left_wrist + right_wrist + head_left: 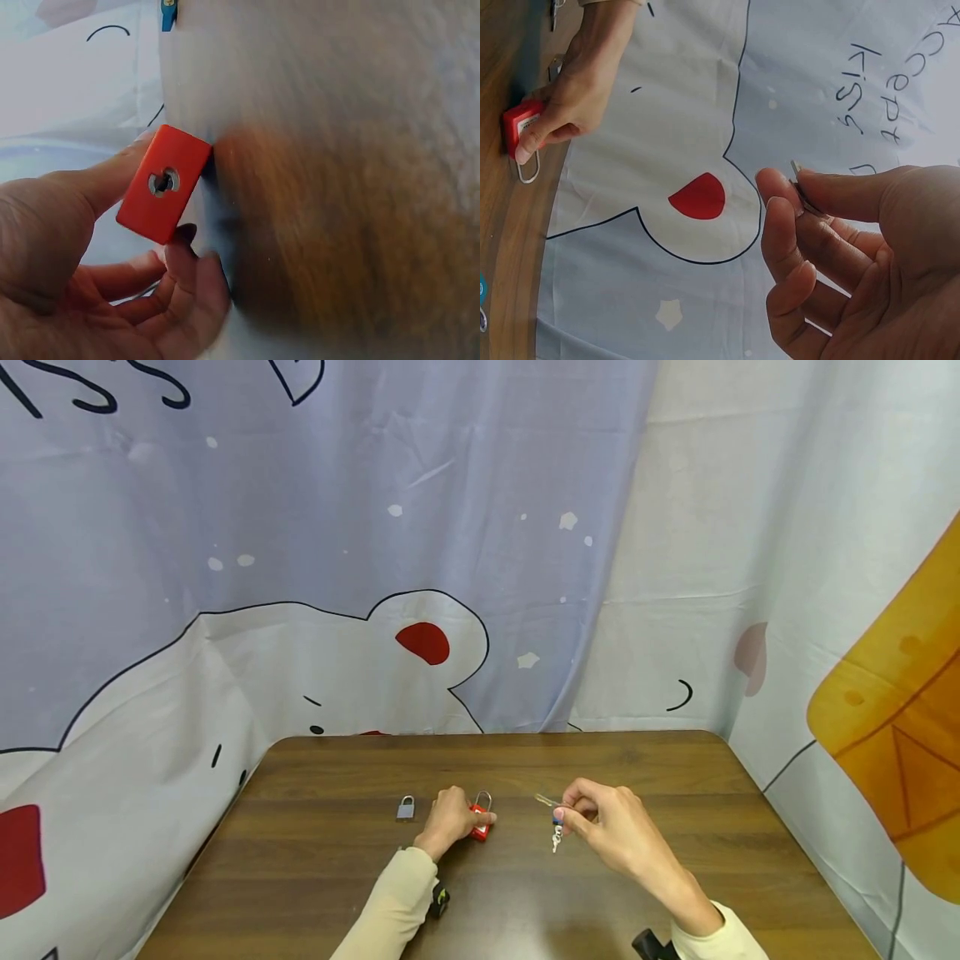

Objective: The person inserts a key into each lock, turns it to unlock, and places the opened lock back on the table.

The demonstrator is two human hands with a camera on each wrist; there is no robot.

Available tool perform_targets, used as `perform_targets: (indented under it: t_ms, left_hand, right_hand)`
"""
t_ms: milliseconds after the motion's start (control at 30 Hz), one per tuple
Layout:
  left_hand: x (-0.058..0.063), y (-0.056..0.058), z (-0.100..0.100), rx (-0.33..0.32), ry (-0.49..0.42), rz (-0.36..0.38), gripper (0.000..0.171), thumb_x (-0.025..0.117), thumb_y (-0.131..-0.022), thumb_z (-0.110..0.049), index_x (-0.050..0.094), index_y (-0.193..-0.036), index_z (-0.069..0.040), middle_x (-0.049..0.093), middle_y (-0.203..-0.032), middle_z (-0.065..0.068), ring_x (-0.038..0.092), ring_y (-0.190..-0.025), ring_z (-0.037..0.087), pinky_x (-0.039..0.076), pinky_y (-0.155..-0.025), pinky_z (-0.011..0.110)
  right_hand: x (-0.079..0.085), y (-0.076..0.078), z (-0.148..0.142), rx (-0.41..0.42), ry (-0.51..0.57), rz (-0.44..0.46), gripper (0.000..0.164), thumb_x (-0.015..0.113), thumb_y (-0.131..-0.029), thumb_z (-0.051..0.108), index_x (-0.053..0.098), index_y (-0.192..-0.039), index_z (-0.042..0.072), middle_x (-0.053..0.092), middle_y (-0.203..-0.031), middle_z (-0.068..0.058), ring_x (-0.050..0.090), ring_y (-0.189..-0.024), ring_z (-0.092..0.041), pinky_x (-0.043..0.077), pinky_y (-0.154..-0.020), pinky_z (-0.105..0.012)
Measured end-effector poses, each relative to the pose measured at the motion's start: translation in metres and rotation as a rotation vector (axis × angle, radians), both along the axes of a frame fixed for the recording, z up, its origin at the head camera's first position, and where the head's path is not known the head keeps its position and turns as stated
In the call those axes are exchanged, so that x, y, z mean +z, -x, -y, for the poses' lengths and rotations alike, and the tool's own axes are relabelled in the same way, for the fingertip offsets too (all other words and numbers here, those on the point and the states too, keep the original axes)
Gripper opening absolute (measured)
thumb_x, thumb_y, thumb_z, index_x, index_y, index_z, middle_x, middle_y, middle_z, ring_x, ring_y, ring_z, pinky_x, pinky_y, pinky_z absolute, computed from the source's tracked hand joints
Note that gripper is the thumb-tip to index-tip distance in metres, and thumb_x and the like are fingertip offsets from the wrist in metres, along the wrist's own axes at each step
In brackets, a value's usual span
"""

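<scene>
My left hand (452, 821) grips a red padlock (480, 832) between thumb and fingers, its shackle pointing to the far side. The padlock's keyhole face (154, 206) is turned toward the left wrist camera. My right hand (611, 827), to the right of it, pinches a thin metal key (546, 800) between thumb and index finger. Only a sliver of that key (802, 196) shows in the right wrist view. Just below the right fingertips in the head view is a blue-tagged piece (557, 820) with small silver keys (557, 838).
A small grey padlock (406, 810) stands to the left of my left hand on the brown wooden table (337, 843). A printed curtain (337, 527) hangs behind the table's far edge and along its sides.
</scene>
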State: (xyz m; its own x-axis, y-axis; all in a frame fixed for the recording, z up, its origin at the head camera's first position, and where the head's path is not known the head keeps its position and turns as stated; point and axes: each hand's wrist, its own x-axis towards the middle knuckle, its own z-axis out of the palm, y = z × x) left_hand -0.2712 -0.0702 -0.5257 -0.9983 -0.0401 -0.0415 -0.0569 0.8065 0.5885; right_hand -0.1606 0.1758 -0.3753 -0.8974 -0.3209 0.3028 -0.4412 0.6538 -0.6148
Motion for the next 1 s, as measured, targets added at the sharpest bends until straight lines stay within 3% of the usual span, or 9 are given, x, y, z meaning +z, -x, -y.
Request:
perform_targets:
  t_ms: [200, 400, 467, 667, 1000]
  left_hand:
    - [0.001, -0.001, 0.003, -0.049, -0.001, -0.01, 0.052, 0.085, -0.073, -0.039, 0.044, -0.05, -0.017, 0.038, -0.055, -0.005, 0.039, -0.056, 0.016, 0.031, -0.05, 0.028]
    - [0.011, -0.002, 0.009, -0.155, -0.071, 0.021, 0.033, 0.084, -0.075, -0.022, 0.059, -0.056, -0.01, 0.049, -0.054, -0.006, 0.043, -0.054, 0.011, 0.033, -0.048, 0.022]
    - [0.015, -0.003, 0.01, -0.167, -0.093, 0.026, 0.026, 0.084, -0.075, -0.02, 0.064, -0.061, -0.008, 0.054, -0.055, -0.006, 0.046, -0.055, 0.01, 0.035, -0.048, 0.021]
    - [0.027, -0.004, 0.012, -0.175, -0.161, -0.047, 0.018, 0.084, -0.075, -0.019, 0.071, -0.075, -0.006, 0.063, -0.064, -0.003, 0.052, -0.058, 0.009, 0.042, -0.053, 0.022]
    - [0.068, -0.015, 0.01, -0.157, -0.272, -0.156, 0.025, 0.082, -0.08, -0.023, 0.073, -0.095, -0.004, 0.072, -0.084, 0.006, 0.064, -0.075, 0.012, 0.053, -0.061, 0.025]
  right_hand:
    - [-0.001, 0.001, 0.0, 0.009, 0.002, -0.006, 0.01, 0.073, -0.088, 0.023, 0.063, -0.084, 0.023, 0.067, -0.068, 0.023, 0.061, -0.063, 0.007, 0.045, -0.064, -0.019]
    - [0.001, 0.0, 0.0, 0.003, 0.029, -0.009, 0.012, 0.073, -0.087, 0.019, 0.063, -0.083, 0.022, 0.067, -0.068, 0.021, 0.061, -0.062, 0.006, 0.046, -0.061, -0.019]
    - [0.002, 0.0, 0.0, 0.002, 0.043, -0.013, 0.013, 0.073, -0.088, 0.018, 0.062, -0.082, 0.021, 0.067, -0.068, 0.018, 0.061, -0.061, 0.005, 0.046, -0.059, -0.019]
    - [0.004, -0.001, 0.001, -0.008, 0.089, -0.047, 0.013, 0.073, -0.088, 0.016, 0.062, -0.083, 0.02, 0.069, -0.069, 0.015, 0.062, -0.06, 0.004, 0.048, -0.057, -0.02]
    - [0.005, -0.002, 0.004, 0.043, 0.272, -0.288, 0.006, 0.071, -0.088, 0.005, 0.069, -0.089, 0.011, 0.072, -0.069, 0.007, 0.064, -0.061, 0.006, 0.054, -0.058, -0.017]
